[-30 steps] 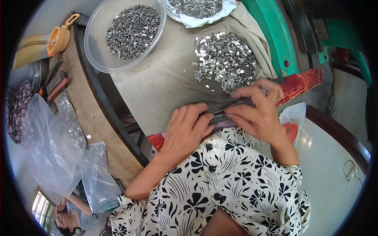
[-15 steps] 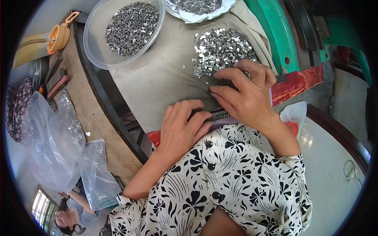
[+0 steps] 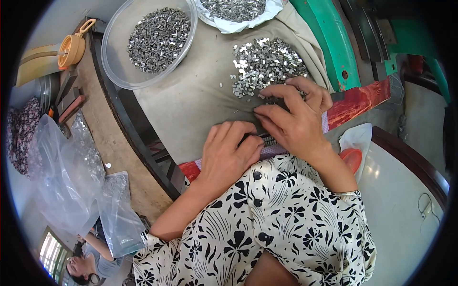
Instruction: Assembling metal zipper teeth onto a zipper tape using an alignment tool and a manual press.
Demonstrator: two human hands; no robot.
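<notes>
A heap of small shiny metal pieces (image 3: 267, 59) lies on the grey-beige cloth (image 3: 195, 105) in front of me. My right hand (image 3: 298, 114) is at the heap's near edge, its thumb and forefinger bent and apart. Nothing shows plainly between those fingertips. Close to my body, a narrow dark strip with a ridged, metallic-looking top (image 3: 270, 140) shows between my hands. My left hand (image 3: 229, 150) is curled around its left part, thumb and fingers closed in, hiding most of it. Just beyond my fingers, a thin metal pin (image 3: 236, 111) lies loose on the cloth.
Farther off stand a clear round tub (image 3: 110, 62) of small metal parts and a white-lined bowl (image 3: 229, 27) of thin metal pins. A green metal machine frame (image 3: 329, 47) borders the right. Plastic bags (image 3: 62, 176) hang at left, beside a wooden bench edge (image 3: 119, 157). Another person (image 3: 93, 262) is at lower left.
My left hand has slid a little to the right along the ridged strip and covers more of it. The right hand stays at the heap's near edge. The view has shifted slightly.
</notes>
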